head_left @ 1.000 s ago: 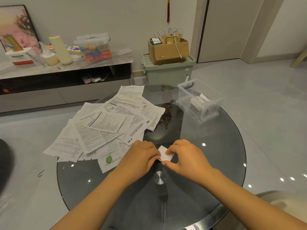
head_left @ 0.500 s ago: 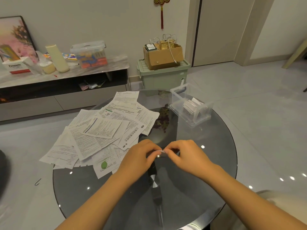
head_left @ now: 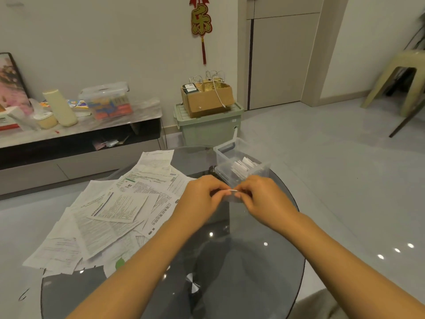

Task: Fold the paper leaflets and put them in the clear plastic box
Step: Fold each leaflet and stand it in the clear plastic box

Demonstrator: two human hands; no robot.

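Pinching small folded white paper leaflet between both hands, left and right, above round dark glass bench, just before clear plastic box; next: likely drop in.

Dim, warm indoor light. Small bright glare spots on the glass table and on the floor right of it. Soft shadows under the forearms. Wide-angle bend at the frame edges. The shelf beyond the table looks soft; overall slightly blurry.
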